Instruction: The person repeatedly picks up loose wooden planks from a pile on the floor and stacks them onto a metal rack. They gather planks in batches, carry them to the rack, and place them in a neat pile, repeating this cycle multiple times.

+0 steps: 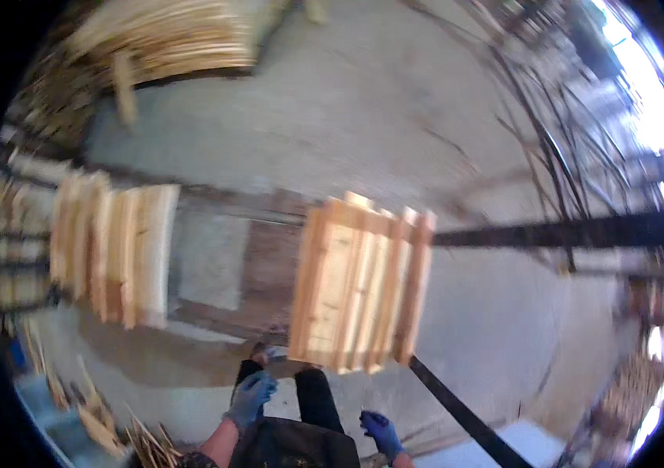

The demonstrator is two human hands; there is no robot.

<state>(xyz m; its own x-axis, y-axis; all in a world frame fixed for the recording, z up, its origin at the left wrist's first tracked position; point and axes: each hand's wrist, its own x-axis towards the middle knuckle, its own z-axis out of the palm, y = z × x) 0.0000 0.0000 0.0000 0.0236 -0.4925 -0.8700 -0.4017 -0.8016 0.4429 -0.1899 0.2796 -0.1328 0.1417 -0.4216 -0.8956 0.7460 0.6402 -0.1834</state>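
Observation:
My left hand (252,396), in a light blue glove, hangs in front of my left leg with its fingers loosely apart and nothing visible in it. To the right of my dark apron (293,444), my right hand (381,431) wears a darker blue-purple glove. Its fingers are loosely spread, somewhat blurred, and hold nothing that shows. Ahead of both hands, and apart from them, a stack of wooden boards (344,288) stands just beyond my legs. Dark bars (465,413) run out from its right side.
Another row of boards (117,246) stands at the left, across a brown and grey strip of floor. A larger wood pile (180,39) lies far left. Scrap sticks (149,444) are near my left side. Metal racking (558,140) stands at the right.

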